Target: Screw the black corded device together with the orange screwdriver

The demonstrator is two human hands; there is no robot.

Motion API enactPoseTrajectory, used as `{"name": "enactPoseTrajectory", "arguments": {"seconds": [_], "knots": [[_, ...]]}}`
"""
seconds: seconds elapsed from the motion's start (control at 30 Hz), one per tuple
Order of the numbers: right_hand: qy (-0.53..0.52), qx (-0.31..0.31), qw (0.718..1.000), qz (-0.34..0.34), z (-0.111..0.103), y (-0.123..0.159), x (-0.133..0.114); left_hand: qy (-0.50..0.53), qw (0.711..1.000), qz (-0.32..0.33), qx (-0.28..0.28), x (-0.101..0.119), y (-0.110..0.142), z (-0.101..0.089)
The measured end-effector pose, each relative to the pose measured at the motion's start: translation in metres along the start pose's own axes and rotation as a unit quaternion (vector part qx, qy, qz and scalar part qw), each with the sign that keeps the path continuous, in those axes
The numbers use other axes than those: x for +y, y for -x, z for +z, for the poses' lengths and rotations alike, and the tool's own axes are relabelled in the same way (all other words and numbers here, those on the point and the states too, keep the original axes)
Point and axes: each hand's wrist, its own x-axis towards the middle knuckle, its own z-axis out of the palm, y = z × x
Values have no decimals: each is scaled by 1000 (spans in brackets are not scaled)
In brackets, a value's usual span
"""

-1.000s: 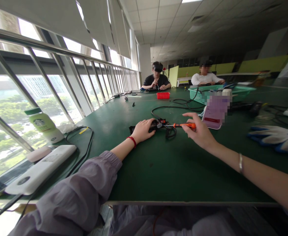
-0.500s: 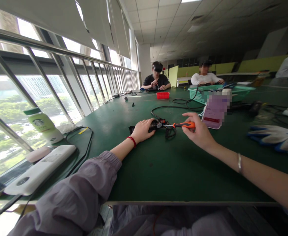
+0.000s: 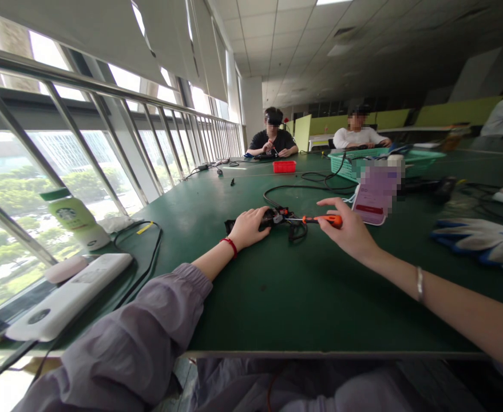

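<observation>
My left hand [image 3: 249, 228] is closed around a black device [image 3: 272, 218] lying on the green table, its fingers covering much of the body. A black cable [image 3: 292, 187] runs from the device over the tabletop. Opposite it, my right hand [image 3: 349, 230] grips an orange-and-black screwdriver [image 3: 323, 220] by the handle, with the index finger raised off it. The metal shaft points left and its tip meets the right end of the device; the exact contact point is too small to make out.
A phone [image 3: 371, 197] leans upright behind my right hand, before a green basket [image 3: 339, 163]. Gloves [image 3: 478, 240] lie at right. At left are a white power bank [image 3: 71, 297], a bottle [image 3: 75, 220] and cables. A red tray [image 3: 284, 166] and two people are farther back.
My right hand has shifted very slightly, and the screwdriver handle shows a different side, as if turned a little. My left hand and the device stay put.
</observation>
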Motion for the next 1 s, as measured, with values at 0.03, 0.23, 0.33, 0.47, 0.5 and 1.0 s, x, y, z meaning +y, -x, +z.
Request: {"name": "enactPoseTrajectory", "arguments": {"seconds": [0.03,0.23,0.33,0.47,0.5,1.0], "knots": [[-7,7,1000,-12,1,0,0,1,1000,-1,0,0,0,0],[-34,13,999,-12,4,-1,6,-3,1000,2,2,0,0,-1],[-42,6,999,11,4,-1,9,-10,1000,2,5,1,1,-1],[-41,-6,999,32,2,-1,9,-9,1000,3,5,1,1,-1],[-41,-8,998,35,1,-1,8,-8,1000,4,5,1,1,-1],[-105,-17,994,27,5,-1,11,-13,1000,4,5,2,0,-1]]}}
